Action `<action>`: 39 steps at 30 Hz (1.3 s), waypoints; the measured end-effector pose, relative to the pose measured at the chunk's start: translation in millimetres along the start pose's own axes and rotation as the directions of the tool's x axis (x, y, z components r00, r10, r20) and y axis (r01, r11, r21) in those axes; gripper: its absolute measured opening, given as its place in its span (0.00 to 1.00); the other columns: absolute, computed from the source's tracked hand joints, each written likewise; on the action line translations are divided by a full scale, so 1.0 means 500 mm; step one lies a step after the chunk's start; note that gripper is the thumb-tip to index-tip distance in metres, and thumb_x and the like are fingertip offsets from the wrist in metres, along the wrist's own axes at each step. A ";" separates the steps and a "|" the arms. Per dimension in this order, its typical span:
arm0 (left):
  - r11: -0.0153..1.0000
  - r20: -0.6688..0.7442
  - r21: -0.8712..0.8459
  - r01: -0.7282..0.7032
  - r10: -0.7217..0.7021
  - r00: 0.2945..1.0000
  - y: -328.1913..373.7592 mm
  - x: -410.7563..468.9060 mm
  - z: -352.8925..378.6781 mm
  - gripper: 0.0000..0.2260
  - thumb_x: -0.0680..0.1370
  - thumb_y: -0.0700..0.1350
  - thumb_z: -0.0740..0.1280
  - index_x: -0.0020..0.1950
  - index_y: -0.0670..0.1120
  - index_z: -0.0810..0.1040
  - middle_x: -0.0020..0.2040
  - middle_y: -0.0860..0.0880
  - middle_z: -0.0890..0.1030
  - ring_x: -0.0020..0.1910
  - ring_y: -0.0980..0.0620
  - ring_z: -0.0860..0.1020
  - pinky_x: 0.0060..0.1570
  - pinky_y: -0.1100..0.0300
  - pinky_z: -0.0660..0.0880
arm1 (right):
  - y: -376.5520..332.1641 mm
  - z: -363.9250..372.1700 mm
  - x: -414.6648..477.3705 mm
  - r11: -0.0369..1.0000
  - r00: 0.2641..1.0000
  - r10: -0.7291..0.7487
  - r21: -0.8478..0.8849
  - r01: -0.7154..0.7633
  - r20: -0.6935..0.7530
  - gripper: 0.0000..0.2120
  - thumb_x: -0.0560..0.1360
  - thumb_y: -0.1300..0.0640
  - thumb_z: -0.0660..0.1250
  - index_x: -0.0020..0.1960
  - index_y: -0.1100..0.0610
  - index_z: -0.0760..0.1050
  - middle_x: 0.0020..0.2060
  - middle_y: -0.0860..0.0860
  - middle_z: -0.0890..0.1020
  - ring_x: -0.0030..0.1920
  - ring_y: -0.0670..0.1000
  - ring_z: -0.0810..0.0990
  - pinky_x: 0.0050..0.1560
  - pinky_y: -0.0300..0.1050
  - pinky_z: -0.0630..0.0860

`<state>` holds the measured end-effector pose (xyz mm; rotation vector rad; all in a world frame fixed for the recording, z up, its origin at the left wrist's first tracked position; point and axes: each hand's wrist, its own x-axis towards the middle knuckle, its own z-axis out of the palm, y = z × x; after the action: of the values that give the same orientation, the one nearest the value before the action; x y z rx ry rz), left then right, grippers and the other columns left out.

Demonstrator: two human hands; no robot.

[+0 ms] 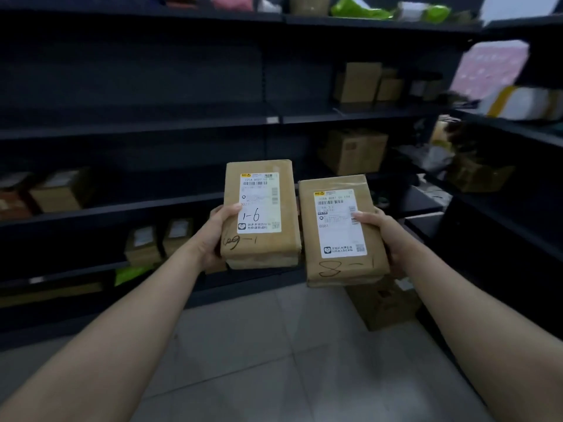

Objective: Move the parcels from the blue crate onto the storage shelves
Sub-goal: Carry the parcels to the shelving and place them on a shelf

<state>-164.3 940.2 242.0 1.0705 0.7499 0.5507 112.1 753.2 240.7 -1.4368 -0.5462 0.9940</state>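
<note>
At nine o'clock, dark storage shelves (122, 205) run across the view, with blurred cardboard boxes (58, 193) on a middle tier and two smaller labelled boxes (158, 243) on the tier below, next to a bright green bag (131, 274). The left hand (217, 236) reaches out just left of centre and is clamped on the left parcel (260, 213), thumb on top at the edge of its white shipping label (259, 202), fingers hidden beneath. This brown-paper parcel bears "1-6" handwritten on the label and more marker writing on the wrapping below it. Just beside it, toward three o'clock and slightly lower, the right parcel (342, 229) sits in the right hand (384, 236), which grips its right edge with the thumb across the label's side; "8-1" is written in marker near its lower end. Whether the two parcels touch or stand just apart cannot be told. Both are held in the air in front of the shelves, above a pale tiled floor (274, 345). Below the right parcel, at five o'clock, a cardboard box (387, 306) stands on the floor. Farther right, more cartons (355, 150) occupy the shelves, and at two o'clock a white package with yellow tape (521, 103) lies on a side rack. At twelve o'clock, green bags (359, 9) line the top shelf.
</note>
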 end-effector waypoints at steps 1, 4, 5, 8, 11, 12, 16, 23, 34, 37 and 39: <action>1.000 -0.024 -0.008 -0.006 0.006 1.000 0.013 0.008 -0.036 0.29 0.74 0.54 0.68 0.72 0.48 0.64 0.62 0.42 0.79 0.60 0.40 0.77 0.50 0.47 0.78 | -0.003 0.035 0.029 1.000 1.000 0.002 -0.007 -0.002 0.019 0.34 0.71 0.55 0.73 0.72 0.51 0.60 0.56 0.60 0.82 0.52 0.62 0.83 0.53 0.62 0.79; 1.000 -0.086 0.001 -0.016 0.016 0.996 0.050 0.031 -0.131 0.31 0.73 0.55 0.68 0.73 0.48 0.63 0.62 0.42 0.79 0.60 0.40 0.77 0.52 0.46 0.77 | -0.011 0.128 0.111 0.999 0.996 0.018 -0.028 -0.016 0.082 0.36 0.71 0.55 0.73 0.73 0.51 0.59 0.55 0.59 0.82 0.49 0.60 0.85 0.44 0.55 0.82; 1.000 -0.104 0.004 -0.020 0.021 0.994 0.061 0.039 -0.157 0.31 0.73 0.56 0.68 0.73 0.48 0.63 0.62 0.42 0.79 0.60 0.40 0.78 0.51 0.46 0.77 | -0.015 0.153 0.136 0.999 0.995 0.021 -0.029 -0.018 0.098 0.36 0.70 0.55 0.73 0.73 0.51 0.59 0.54 0.59 0.82 0.48 0.60 0.85 0.43 0.54 0.82; 0.999 -0.148 -0.014 -0.040 0.037 0.988 0.092 0.074 -0.221 0.31 0.72 0.56 0.69 0.72 0.49 0.64 0.62 0.42 0.79 0.58 0.40 0.79 0.46 0.47 0.78 | -0.025 0.206 0.215 0.999 0.992 0.035 -0.024 -0.032 0.123 0.35 0.70 0.54 0.74 0.72 0.50 0.60 0.54 0.59 0.82 0.48 0.59 0.85 0.41 0.54 0.82; 0.999 -0.175 -0.009 -0.054 0.051 0.983 0.123 0.123 -0.264 0.30 0.73 0.57 0.68 0.72 0.49 0.65 0.61 0.41 0.79 0.58 0.38 0.78 0.48 0.45 0.78 | -0.039 0.234 0.301 0.999 0.988 0.031 0.006 -0.032 0.152 0.34 0.69 0.54 0.75 0.70 0.51 0.63 0.54 0.59 0.83 0.50 0.61 0.84 0.45 0.58 0.82; 0.998 -0.196 0.003 -0.070 0.070 0.978 0.137 0.146 -0.275 0.30 0.73 0.57 0.68 0.72 0.49 0.64 0.60 0.40 0.80 0.59 0.37 0.78 0.51 0.44 0.77 | -0.048 0.243 0.334 1.000 0.987 0.025 0.010 -0.027 0.160 0.34 0.69 0.53 0.75 0.70 0.52 0.63 0.54 0.59 0.83 0.50 0.61 0.84 0.46 0.60 0.81; 0.988 -0.224 0.050 -0.143 0.150 0.963 0.205 0.243 -0.294 0.36 0.69 0.58 0.70 0.72 0.47 0.63 0.61 0.40 0.79 0.61 0.36 0.77 0.61 0.38 0.72 | -0.101 0.273 0.457 1.000 0.979 -0.016 -0.006 0.018 0.204 0.35 0.69 0.53 0.74 0.71 0.54 0.64 0.55 0.59 0.83 0.52 0.61 0.84 0.49 0.61 0.81; 0.977 -0.191 0.092 -0.191 0.206 0.960 0.334 0.428 -0.269 0.36 0.68 0.58 0.69 0.72 0.48 0.63 0.62 0.41 0.79 0.61 0.38 0.77 0.61 0.37 0.71 | -0.208 0.280 0.634 0.999 0.964 -0.043 -0.016 0.049 0.262 0.28 0.70 0.53 0.73 0.67 0.54 0.68 0.50 0.57 0.85 0.47 0.59 0.85 0.38 0.53 0.81; 0.959 -0.053 0.217 -0.183 0.199 0.979 0.526 0.725 -0.257 0.33 0.69 0.62 0.67 0.70 0.51 0.67 0.61 0.44 0.80 0.60 0.41 0.78 0.62 0.41 0.72 | -0.266 0.291 0.812 0.997 0.983 -0.039 -0.054 0.049 0.178 0.32 0.62 0.50 0.74 0.63 0.56 0.71 0.47 0.58 0.86 0.42 0.59 0.86 0.36 0.50 0.82; 0.954 -0.003 0.256 -0.155 0.162 0.987 0.572 0.807 -0.251 0.29 0.70 0.64 0.64 0.67 0.51 0.72 0.58 0.45 0.82 0.56 0.43 0.80 0.58 0.45 0.74 | -0.274 0.282 0.852 0.998 0.993 -0.034 -0.046 0.039 0.114 0.33 0.60 0.48 0.75 0.62 0.54 0.71 0.46 0.58 0.86 0.42 0.59 0.86 0.36 0.50 0.81; 0.951 0.027 0.282 -0.126 0.123 0.992 0.601 0.856 -0.250 0.26 0.72 0.64 0.61 0.62 0.50 0.77 0.55 0.45 0.83 0.49 0.45 0.81 0.54 0.47 0.75 | -0.280 0.281 0.875 0.998 0.997 -0.028 -0.054 0.031 0.068 0.34 0.60 0.48 0.75 0.64 0.53 0.71 0.48 0.59 0.85 0.44 0.60 0.85 0.40 0.52 0.81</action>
<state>-2.3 1437.6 366.3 1.3929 0.7723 0.5559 254.9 1210.2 283.2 -1.4439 -0.6464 1.0133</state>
